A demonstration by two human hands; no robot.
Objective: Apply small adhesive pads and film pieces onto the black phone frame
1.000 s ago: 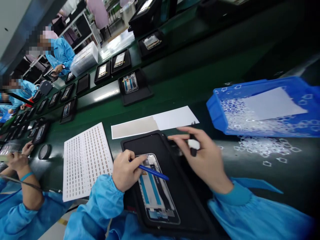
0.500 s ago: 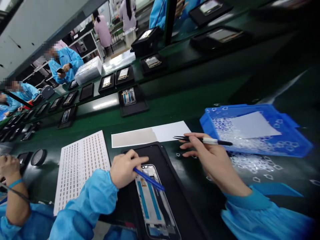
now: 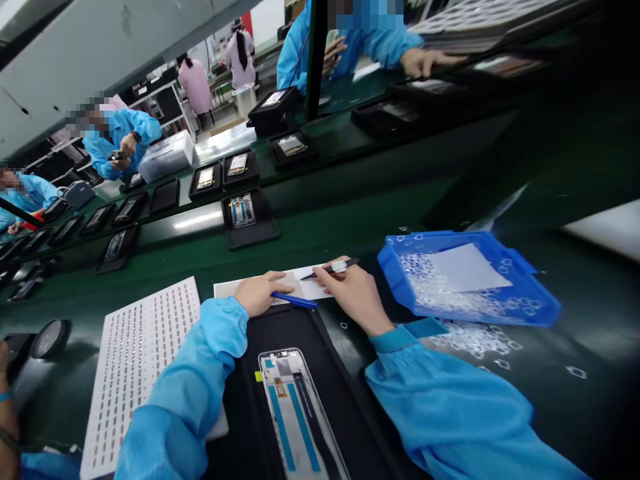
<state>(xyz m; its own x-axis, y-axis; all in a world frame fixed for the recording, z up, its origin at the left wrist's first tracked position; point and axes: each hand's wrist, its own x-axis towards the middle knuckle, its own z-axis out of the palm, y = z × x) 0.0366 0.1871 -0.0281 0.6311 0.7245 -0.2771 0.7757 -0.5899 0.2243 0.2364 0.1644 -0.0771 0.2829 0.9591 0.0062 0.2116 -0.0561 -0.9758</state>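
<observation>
My left hand [image 3: 257,295] is closed round a slim blue stick tool [image 3: 297,301] and rests on the left part of a white and beige paper strip [image 3: 225,289]. Black tweezers [image 3: 345,265] with a white wrap are gripped in my right hand [image 3: 357,293]; their tips point left, at the strip's white part. Nearer to me, an opened phone frame [image 3: 296,417] with two blue strips lies in a black tray [image 3: 345,373]. A small yellow-green tab [image 3: 259,377] sticks out at its left edge.
A blue bin [image 3: 400,280] of small clear outline pieces stands right, with more pieces [image 3: 475,340] spilled before it. A white sheet with rows of small parts [image 3: 145,360] lies left. Phone trays [image 3: 253,223] line the bench beyond. Co-workers in blue [image 3: 117,137] sit across.
My left hand has moved from above the phone frame up to the paper strip. My right hand has come left with the tweezers, from beside the bin to the strip.
</observation>
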